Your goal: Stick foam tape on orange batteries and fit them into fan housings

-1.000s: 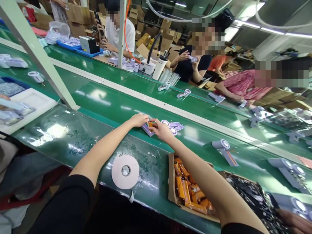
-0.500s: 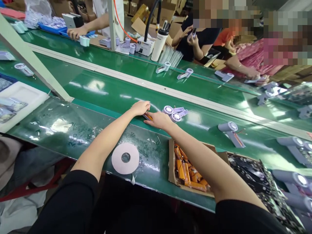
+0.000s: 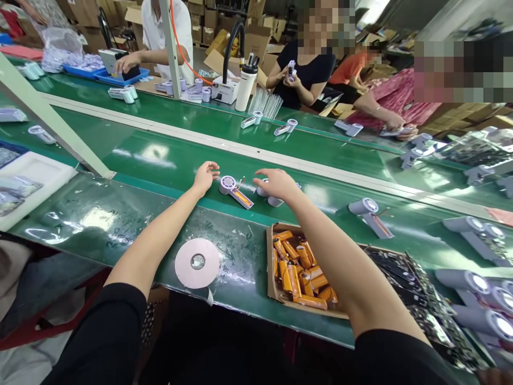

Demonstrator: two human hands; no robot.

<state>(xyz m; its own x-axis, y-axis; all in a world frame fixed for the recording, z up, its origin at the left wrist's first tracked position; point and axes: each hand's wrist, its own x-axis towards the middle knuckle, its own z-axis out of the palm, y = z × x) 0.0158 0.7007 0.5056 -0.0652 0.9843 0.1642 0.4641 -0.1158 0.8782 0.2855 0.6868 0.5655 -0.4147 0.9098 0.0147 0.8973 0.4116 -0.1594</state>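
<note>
Left hand hovers open and empty beside the small lilac handheld fan lying on the green belt, right hand spreads loosely over two more fans — light, rigid plastic, probably best pinched by the handle.

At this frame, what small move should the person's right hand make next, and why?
Probably close the right hand on the pale purple fan housings lying under it on the green conveyor belt. Its fingers are spread over them and grip nothing, while the fan housing with an orange battery in its handle lies free beside the open left hand.
</note>
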